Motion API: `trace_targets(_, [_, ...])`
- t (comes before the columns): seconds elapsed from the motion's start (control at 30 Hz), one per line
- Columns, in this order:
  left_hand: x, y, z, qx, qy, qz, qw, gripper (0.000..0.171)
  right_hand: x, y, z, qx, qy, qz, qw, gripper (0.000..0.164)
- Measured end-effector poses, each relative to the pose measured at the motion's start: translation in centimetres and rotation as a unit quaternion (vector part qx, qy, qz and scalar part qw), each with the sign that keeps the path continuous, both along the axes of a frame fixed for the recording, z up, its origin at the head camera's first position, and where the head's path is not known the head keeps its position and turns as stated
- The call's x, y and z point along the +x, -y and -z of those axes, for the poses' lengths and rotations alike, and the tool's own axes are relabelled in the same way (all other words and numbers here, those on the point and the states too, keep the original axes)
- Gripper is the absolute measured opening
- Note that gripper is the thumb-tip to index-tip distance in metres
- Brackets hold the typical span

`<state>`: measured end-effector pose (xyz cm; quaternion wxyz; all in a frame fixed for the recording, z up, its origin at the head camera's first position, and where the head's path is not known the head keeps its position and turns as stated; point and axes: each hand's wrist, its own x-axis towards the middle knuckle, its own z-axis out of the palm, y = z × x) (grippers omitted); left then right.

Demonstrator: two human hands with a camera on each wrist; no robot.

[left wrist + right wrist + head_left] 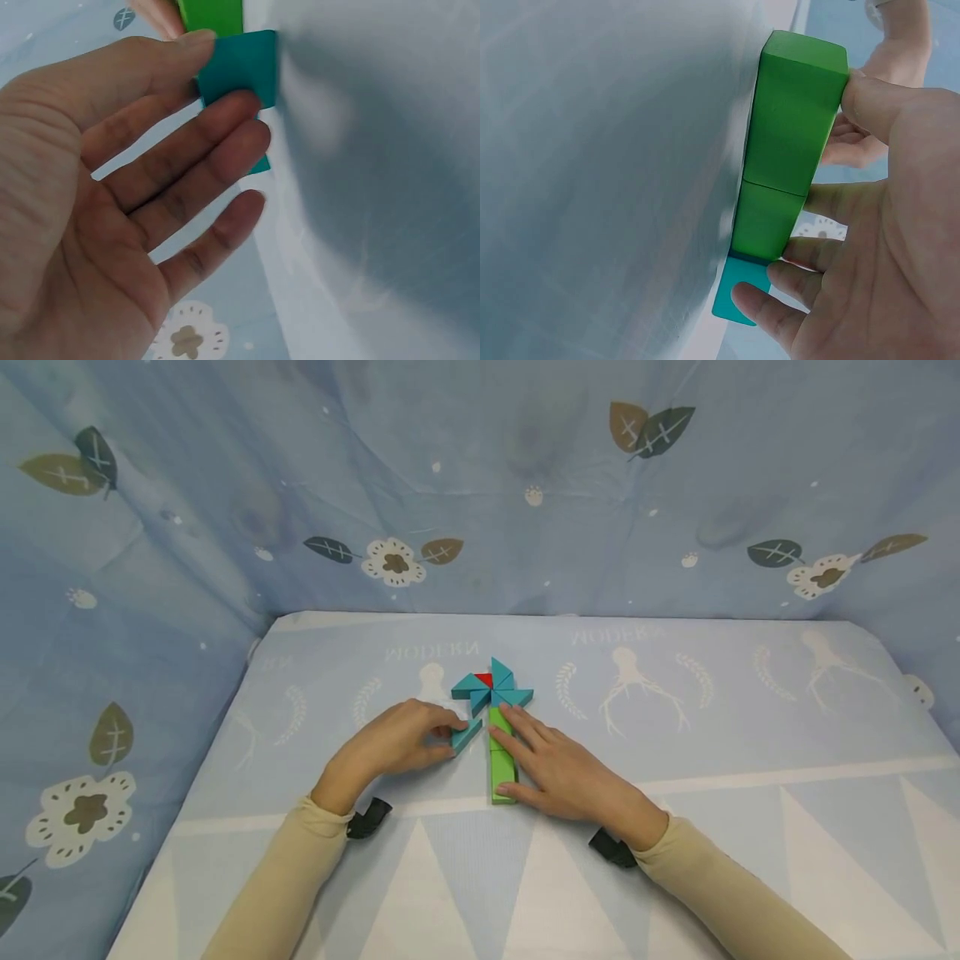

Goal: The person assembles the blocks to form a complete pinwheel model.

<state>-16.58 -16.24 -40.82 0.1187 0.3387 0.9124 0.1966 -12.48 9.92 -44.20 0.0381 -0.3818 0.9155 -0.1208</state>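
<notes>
My left hand (pixel 401 735) pinches a teal triangular block (pixel 467 737) between thumb and fingers, just left of a green column. In the left wrist view that block (pixel 244 64) shows a flat rectangular side, and the other fingers are spread loosely. My right hand (pixel 562 768) rests its extended fingers and thumb on the two green blocks (pixel 502 768), which lie end to end. At the column's far end, several teal triangular blocks (pixel 513 696) form a pinwheel shape. A small red triangle (pixel 483 680) sits in its upper left.
The patterned cloth (pixel 675 710) covers the table. Blue printed fabric (pixel 487 460) hangs behind it and along the left side. Dark wrist devices (pixel 369 818) are worn under both wrists.
</notes>
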Motion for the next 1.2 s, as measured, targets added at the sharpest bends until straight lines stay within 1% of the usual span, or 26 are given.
trace_targets(0.13, [0.0,-0.5,0.7,0.013,-0.013,-0.006,0.9998,0.036,0.1,0.1,0.1,-0.002,0.006,-0.001,1.0,0.076])
trace_targets(0.23, [0.0,-0.9,1.2,0.016,-0.038,-0.009,0.9991,0.037,0.1,0.1,0.1,-0.003,0.007,-0.002,1.0,0.076])
trace_targets(0.43, [0.0,-1.3,1.5,0.027,-0.076,-0.008,0.9967,0.033,0.1,0.1,0.1,-0.005,0.005,-0.001,1.0,0.075])
trace_targets(0.53, [-0.1,-1.3,1.5,0.036,-0.1,0.004,0.9943,0.026,0.1,0.1,0.1,-0.005,0.001,0.0,1.0,0.075])
trace_targets(0.63, [-0.1,-1.4,1.5,0.043,-0.132,0.021,0.9901,0.02,0.1,0.1,0.1,-0.006,-0.002,-0.002,1.0,0.075])
trace_targets(0.7, [-0.1,-1.5,1.5,0.046,-0.154,0.029,0.9865,0.019,0.1,0.1,0.1,-0.007,-0.003,-0.002,1.0,0.075])
trace_targets(0.8, [-0.1,-1.7,1.7,0.046,-0.175,0.033,0.9829,0.02,0.1,0.0,0.0,-0.008,-0.005,-0.001,1.0,0.075])
trace_targets(1.03, [0.0,-1.9,1.7,0.036,-0.186,0.033,0.9814,0.02,0.1,0.0,0.1,-0.011,-0.003,-0.003,1.0,0.075])
trace_targets(1.2, [0.1,-2.2,1.8,0.033,-0.193,0.043,0.9797,0.021,0.1,-0.1,0.2,-0.008,-0.006,-0.003,1.0,0.075])
